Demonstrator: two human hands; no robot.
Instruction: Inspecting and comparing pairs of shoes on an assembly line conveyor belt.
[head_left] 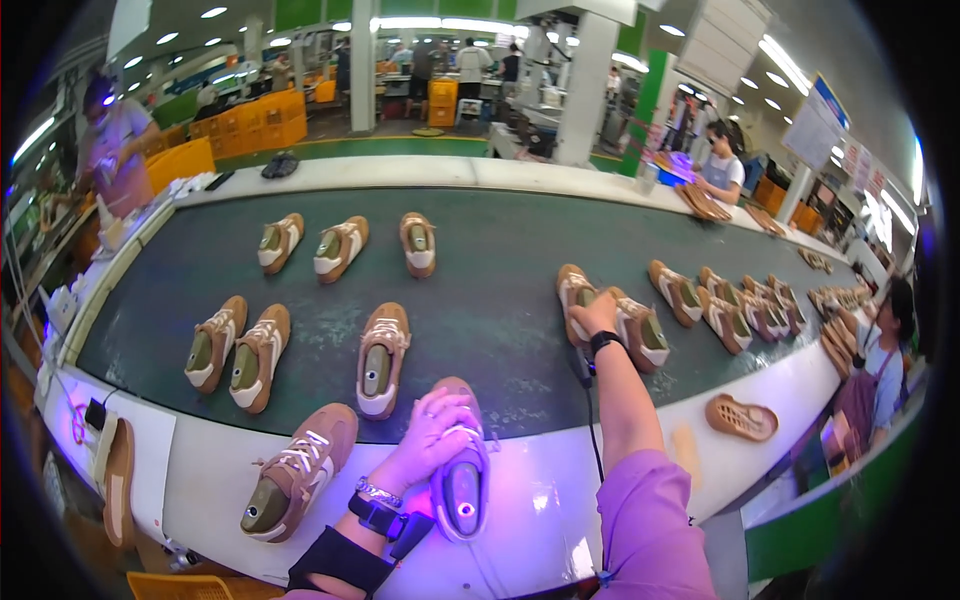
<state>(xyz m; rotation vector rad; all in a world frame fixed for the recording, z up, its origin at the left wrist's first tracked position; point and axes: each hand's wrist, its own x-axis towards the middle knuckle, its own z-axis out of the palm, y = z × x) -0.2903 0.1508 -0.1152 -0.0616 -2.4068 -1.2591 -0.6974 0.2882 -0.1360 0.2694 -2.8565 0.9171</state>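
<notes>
My left hand (438,432) lies over the laces of a tan sneaker (467,495), its fingers curled across the upper. This sneaker stands on the white near ledge under purple light, heel toward me, a green insert showing in its opening. My right arm reaches out over the dark green belt. There my right hand (597,315) grips another tan-and-white sneaker (575,287); part of that shoe is hidden by the hand. Close beside it stands a matching sneaker (640,335). On the ledge left of my left hand sits one more laced sneaker (298,472).
Several similar sneakers stand on the belt (480,260), some left (383,362), others right (725,320). A tan sole (742,417) lies on the right ledge; another (119,483) is at far left. A black cable (592,425) runs beside my right forearm. Co-workers stand around the line.
</notes>
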